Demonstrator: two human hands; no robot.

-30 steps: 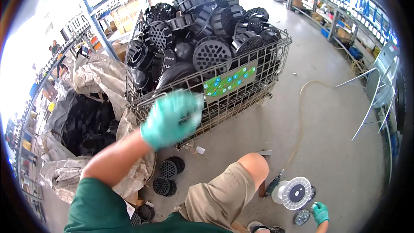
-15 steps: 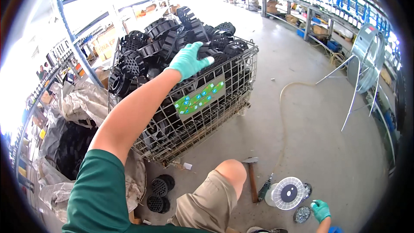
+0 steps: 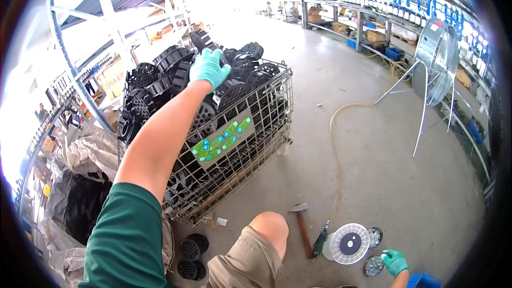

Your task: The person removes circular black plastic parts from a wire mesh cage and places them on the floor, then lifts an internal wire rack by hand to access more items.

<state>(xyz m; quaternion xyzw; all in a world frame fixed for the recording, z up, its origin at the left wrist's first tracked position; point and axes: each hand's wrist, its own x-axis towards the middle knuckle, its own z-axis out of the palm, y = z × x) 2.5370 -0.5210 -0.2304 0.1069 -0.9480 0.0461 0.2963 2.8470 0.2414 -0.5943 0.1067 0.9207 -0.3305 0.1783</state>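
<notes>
Left hand [image 3: 211, 69] has moved farther over the wire cage [image 3: 266, 133], to the black parts [image 3: 141, 102] heaped inside; whether it grasps one is not visible. Right of the cage, the right hand [image 3: 393, 262] is beside small metal pieces [image 3: 373, 265], its grip also unclear.

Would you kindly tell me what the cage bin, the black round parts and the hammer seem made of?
Cage bin: dull metal, judging by its thin wire grid. Black round parts: probably moulded plastic, slightly glossy, given their repeated hole pattern. Hammer: brown handle, apparently matte wood; pale, smooth-looking head, likely metal.
</notes>
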